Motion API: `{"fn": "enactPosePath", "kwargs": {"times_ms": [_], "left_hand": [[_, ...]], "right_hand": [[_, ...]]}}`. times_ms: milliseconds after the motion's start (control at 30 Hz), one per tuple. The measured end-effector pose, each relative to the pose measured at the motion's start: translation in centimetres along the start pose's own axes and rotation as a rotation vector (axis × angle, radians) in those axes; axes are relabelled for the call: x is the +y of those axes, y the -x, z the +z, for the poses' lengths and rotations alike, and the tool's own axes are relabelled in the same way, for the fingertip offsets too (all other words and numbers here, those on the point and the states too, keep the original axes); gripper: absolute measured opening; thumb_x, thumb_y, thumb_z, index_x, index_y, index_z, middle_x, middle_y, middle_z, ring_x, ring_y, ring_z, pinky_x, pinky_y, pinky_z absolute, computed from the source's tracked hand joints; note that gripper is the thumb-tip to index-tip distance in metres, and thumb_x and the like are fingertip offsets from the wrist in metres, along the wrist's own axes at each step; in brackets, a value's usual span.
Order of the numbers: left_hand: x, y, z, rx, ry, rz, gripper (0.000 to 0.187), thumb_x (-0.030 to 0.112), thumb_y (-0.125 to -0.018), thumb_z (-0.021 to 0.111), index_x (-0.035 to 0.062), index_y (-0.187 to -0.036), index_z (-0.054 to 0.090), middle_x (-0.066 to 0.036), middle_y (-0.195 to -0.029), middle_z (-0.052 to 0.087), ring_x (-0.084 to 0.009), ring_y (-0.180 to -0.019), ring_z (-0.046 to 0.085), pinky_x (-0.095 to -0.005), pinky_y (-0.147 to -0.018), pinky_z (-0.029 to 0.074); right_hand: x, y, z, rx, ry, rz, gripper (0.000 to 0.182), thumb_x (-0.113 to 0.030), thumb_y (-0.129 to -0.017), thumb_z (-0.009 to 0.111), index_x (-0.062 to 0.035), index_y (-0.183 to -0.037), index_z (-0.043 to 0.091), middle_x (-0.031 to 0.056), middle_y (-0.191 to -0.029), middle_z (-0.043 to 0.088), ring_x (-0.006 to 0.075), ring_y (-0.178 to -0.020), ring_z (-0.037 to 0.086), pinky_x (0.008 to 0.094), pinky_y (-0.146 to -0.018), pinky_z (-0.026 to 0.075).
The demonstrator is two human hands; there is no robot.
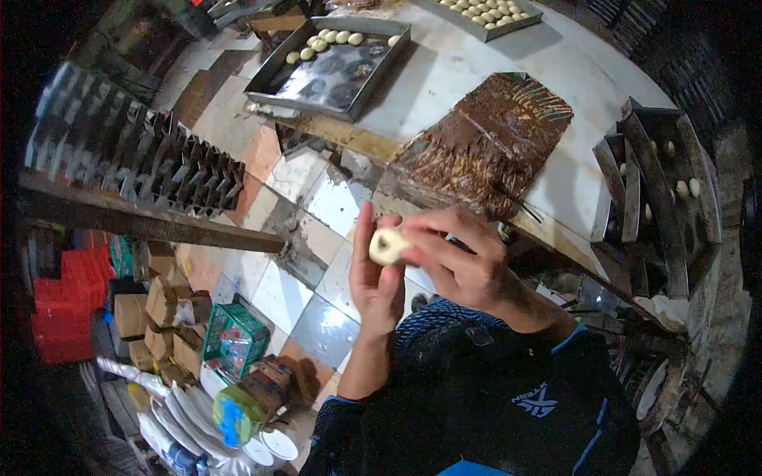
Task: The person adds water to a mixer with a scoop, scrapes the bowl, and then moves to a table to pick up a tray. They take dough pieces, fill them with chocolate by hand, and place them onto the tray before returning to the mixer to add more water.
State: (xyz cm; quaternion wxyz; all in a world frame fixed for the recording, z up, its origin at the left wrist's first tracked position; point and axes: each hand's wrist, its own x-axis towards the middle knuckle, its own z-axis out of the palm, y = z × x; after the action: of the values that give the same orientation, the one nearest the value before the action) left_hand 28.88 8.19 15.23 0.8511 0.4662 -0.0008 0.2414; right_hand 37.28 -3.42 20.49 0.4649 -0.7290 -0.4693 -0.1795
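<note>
A small pale dough piece (386, 247) with a dark filling at its centre is held between both hands, in the middle of the view. It rests against the palm and fingers of my left hand (376, 274), which is wrapped round its lower side. From the right, the fingers of my right hand (452, 254) press on its edge, slightly blurred. Beyond my right hand, a slab of dark brown paste (496, 139) lies on the white table (591, 103).
A metal tray (329, 67) with several dough balls stands at the table's far left, and a fuller tray (488, 16) behind. Stacked metal trays (663, 198) are at the right. Stacked racks (143, 151), boxes (163, 305) and a green crate (236, 341) are at the left.
</note>
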Motion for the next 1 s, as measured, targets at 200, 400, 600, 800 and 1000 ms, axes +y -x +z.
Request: {"fn": "enactPosePath", "kwargs": {"times_ms": [200,400,600,800,1000], "left_hand": [[1.3,3.4,-3.3,-0.092,-0.524,0.441,0.032,0.033,-0.086,0.063,0.0030,-0.099,0.059,-0.021,-0.112,0.059,-0.0302,-0.097,0.058,-0.0405,-0.087,0.044],[2.4,4.9,-1.2,-0.034,-1.152,0.472,0.045,0.006,-0.074,0.067,0.0046,-0.118,0.057,-0.017,-0.097,0.055,-0.0271,-0.086,0.056,-0.0330,-0.074,0.047],[0.5,3.8,2.2,-0.132,-0.268,0.089,0.054,0.035,-0.075,0.067,-0.0013,-0.114,0.056,-0.011,-0.103,0.043,-0.0212,-0.095,0.044,-0.0320,-0.084,0.037],[-5.3,1.5,8.6,-0.418,-0.257,0.237,0.054,0.049,-0.094,0.037,0.0081,-0.069,0.062,-0.012,-0.098,0.041,-0.0251,-0.091,0.042,-0.0386,-0.081,0.037],[-10.5,-0.7,20.9,-0.322,-0.295,0.426,0.062,0.041,-0.074,0.074,0.0045,-0.115,0.045,-0.011,-0.098,0.040,-0.0200,-0.086,0.042,-0.0309,-0.072,0.039]], "right_hand": [[-3.9,1.5,-0.3,-0.426,-0.746,0.889,0.025,-0.014,-0.077,0.074,0.0030,-0.094,0.066,0.0079,-0.084,0.064,0.0094,-0.068,0.061,0.0229,-0.061,0.051],[-7.1,2.9,0.0,-0.142,-0.228,0.325,0.031,-0.008,-0.068,0.077,0.0040,-0.093,0.064,0.0113,-0.084,0.061,0.0185,-0.069,0.063,0.0291,-0.061,0.050],[-4.9,4.7,-3.6,0.021,-0.044,0.140,0.028,-0.008,-0.068,0.077,0.0002,-0.093,0.066,0.0109,-0.084,0.062,0.0205,-0.070,0.062,0.0282,-0.062,0.050],[-2.3,7.1,-12.1,0.094,-0.374,0.572,0.026,-0.008,-0.070,0.077,0.0002,-0.092,0.067,0.0097,-0.084,0.064,0.0113,-0.070,0.060,0.0251,-0.061,0.048],[1.0,10.2,-20.2,0.352,0.031,0.141,0.037,0.002,-0.068,0.070,-0.0007,-0.104,0.063,0.0151,-0.105,0.063,0.0265,-0.090,0.065,0.0365,-0.079,0.052]]}}
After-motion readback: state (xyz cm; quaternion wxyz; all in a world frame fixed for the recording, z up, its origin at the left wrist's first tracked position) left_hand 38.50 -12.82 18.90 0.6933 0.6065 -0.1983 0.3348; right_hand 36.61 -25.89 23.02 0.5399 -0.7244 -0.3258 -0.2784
